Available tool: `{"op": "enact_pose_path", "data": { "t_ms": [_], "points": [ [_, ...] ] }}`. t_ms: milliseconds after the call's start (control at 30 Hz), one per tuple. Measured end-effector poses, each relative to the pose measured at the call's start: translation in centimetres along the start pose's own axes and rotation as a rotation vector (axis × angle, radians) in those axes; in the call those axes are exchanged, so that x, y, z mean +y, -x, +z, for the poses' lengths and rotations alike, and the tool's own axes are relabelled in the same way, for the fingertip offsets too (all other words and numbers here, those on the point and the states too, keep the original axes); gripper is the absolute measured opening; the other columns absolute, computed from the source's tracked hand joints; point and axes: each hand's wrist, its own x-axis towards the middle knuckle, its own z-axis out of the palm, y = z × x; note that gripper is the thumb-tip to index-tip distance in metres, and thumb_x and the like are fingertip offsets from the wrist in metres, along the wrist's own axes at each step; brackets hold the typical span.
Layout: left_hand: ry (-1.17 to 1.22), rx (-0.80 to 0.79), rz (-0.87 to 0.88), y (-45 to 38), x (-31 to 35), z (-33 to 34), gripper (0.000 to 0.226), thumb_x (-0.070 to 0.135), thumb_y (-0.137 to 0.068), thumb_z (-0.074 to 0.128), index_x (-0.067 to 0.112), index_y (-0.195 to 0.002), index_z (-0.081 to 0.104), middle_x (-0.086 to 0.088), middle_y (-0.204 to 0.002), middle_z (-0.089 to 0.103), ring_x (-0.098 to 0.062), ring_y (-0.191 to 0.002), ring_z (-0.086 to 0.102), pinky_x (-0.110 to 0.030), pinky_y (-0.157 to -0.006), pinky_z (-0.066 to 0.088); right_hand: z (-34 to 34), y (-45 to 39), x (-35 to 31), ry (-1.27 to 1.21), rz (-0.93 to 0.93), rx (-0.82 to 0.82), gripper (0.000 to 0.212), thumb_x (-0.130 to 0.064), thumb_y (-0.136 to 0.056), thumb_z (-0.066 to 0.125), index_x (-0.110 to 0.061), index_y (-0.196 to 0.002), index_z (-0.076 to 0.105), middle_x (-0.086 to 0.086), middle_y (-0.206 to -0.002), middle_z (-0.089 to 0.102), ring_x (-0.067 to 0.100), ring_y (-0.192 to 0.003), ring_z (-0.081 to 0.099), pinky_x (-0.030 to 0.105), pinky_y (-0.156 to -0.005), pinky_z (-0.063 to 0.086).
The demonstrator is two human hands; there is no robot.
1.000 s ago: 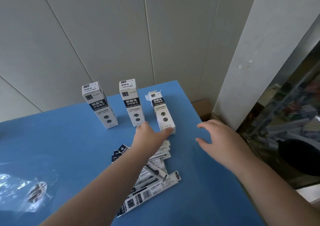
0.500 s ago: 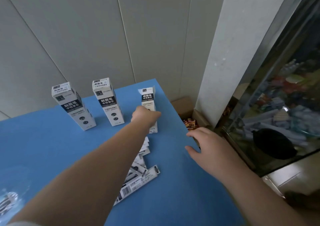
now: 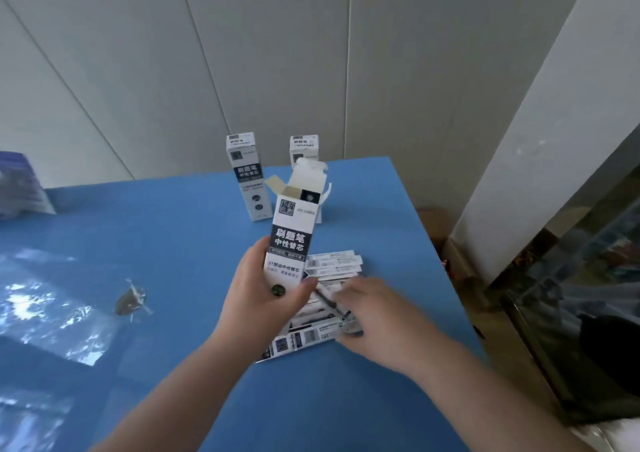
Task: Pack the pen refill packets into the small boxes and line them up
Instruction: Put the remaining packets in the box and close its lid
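Currently we find the left hand [image 3: 258, 299] gripping an open box [image 3: 292, 240] at frame centre, unfilled as far as we see. Our right hand [image 3: 372, 308] lies on the packets [image 3: 334, 266], grip unclear. Two boxes [image 3: 246, 174] stand behind on the tabletop [image 3: 156, 244]; most packing remains.

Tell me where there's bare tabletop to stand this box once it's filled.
Bare blue table shows right of the two standing boxes, toward its far right corner, and left of them. It is crowded nearer: the packet pile under the right hand, beside the left hand gripping the open box.
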Motion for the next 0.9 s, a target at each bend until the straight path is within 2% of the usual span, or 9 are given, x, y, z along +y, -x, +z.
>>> {"op": "enact_pose_path", "data": {
  "t_ms": [67, 167, 300, 400, 467, 533, 667, 800, 900],
  "points": [
    [0.002, 0.088, -0.044, 0.9, -1.6, -2.1, 0.062, 0.054, -0.064, 0.078, 0.038, -0.119, 0.056, 0.012, -0.110, 0.068, -0.007, -0.103, 0.065, -0.038, -0.088, 0.053, 0.9, -1.0, -1.4, 0.074, -0.086, -0.058, 0.052, -0.043, -0.083, 0.067, -0.027, -0.131, 0.056, -0.007, -0.124, 0.047, 0.017, -0.118, 0.042, 0.035, -0.094, 0.045],
    [0.014, 0.189, -0.086, 2.0, -3.8, -4.8, 0.058, 0.033, -0.071, 0.087, 0.038, -0.119, 0.055, 0.015, -0.106, 0.068, 0.000, -0.094, 0.066, -0.031, -0.080, 0.055, 1.6, -2.3, -2.8, 0.147, -0.138, -0.052, 0.044, -0.036, -0.085, 0.064, -0.024, -0.126, 0.055, -0.005, -0.119, 0.046, 0.020, -0.112, 0.043, 0.035, -0.093, 0.045],
    [0.051, 0.268, -0.063, 3.1, -5.6, -6.9, 0.069, 0.021, -0.071, 0.090, 0.063, -0.104, 0.047, 0.029, -0.098, 0.066, 0.005, -0.084, 0.066, -0.011, -0.060, 0.050, 2.4, -3.7, -3.8, 0.203, -0.104, 0.020, 0.034, -0.025, -0.087, 0.059, -0.022, -0.120, 0.058, -0.004, -0.114, 0.048, 0.020, -0.105, 0.046, 0.034, -0.089, 0.045],
    [0.029, 0.290, -0.046, 3.5, -6.3, -7.5, 0.082, 0.019, -0.069, 0.092, 0.073, -0.099, 0.040, 0.035, -0.099, 0.061, 0.010, -0.085, 0.063, -0.004, -0.062, 0.046, 2.9, -4.5, -4.5, 0.267, -0.039, 0.053, 0.018, -0.021, -0.084, 0.061, -0.019, -0.102, 0.063, -0.001, -0.107, 0.049, 0.022, -0.099, 0.048, 0.034, -0.081, 0.043],
    [0.022, 0.289, -0.039, 3.8, -6.9, -7.6, 0.085, 0.018, -0.067, 0.094, 0.073, -0.101, 0.038, 0.035, -0.102, 0.060, 0.010, -0.089, 0.062, -0.003, -0.065, 0.045, 3.1, -4.8, -4.9, 0.295, -0.011, 0.081, 0.010, -0.016, -0.078, 0.067, -0.017, -0.086, 0.063, 0.000, -0.100, 0.050, 0.023, -0.092, 0.049, 0.034, -0.075, 0.043],
    [0.021, 0.284, -0.027, 4.0, -7.3, -7.6, 0.085, 0.018, -0.066, 0.094, 0.070, -0.104, 0.038, 0.035, -0.104, 0.059, 0.010, -0.091, 0.061, -0.001, -0.067, 0.044, 3.2, -4.9, -5.4, 0.269, 0.002, 0.108, 0.011, -0.013, -0.073, 0.072, -0.016, -0.076, 0.062, 0.000, -0.094, 0.052, 0.024, -0.087, 0.051, 0.034, -0.071, 0.044],
    [0.018, 0.251, -0.005, 3.9, -8.0, -7.8, 0.079, 0.023, -0.066, 0.094, 0.064, -0.104, 0.037, 0.032, -0.106, 0.059, 0.008, -0.094, 0.062, -0.001, -0.070, 0.043, 3.1, -5.0, -5.9, 0.232, 0.018, 0.076, 0.008, -0.017, -0.085, 0.063, -0.018, -0.078, 0.061, -0.004, -0.090, 0.052, 0.021, -0.089, 0.051, 0.031, -0.069, 0.040],
    [0.029, 0.212, 0.020, 3.5, -8.7, -8.2, 0.075, 0.021, -0.068, 0.093, 0.063, -0.098, 0.038, 0.028, -0.100, 0.061, 0.008, -0.084, 0.064, -0.002, -0.064, 0.044, 2.0, -5.1, -6.4, 0.213, 0.065, 0.056, 0.018, -0.028, -0.096, 0.054, -0.020, -0.090, 0.068, -0.007, -0.092, 0.055, 0.019, -0.098, 0.052, 0.031, -0.069, 0.042],
    [0.052, 0.205, 0.037, 3.1, -9.0, -8.4, 0.074, 0.020, -0.071, 0.091, 0.063, -0.099, 0.038, 0.029, -0.099, 0.062, 0.008, -0.082, 0.065, -0.002, -0.063, 0.044, 0.6, -5.5, -6.9, 0.112, 0.147, 0.053, 0.022, -0.031, -0.097, 0.054, -0.021, -0.081, 0.066, -0.008, -0.083, 0.053, 0.017, -0.088, 0.053, 0.032, -0.066, 0.044]
  ]
}}
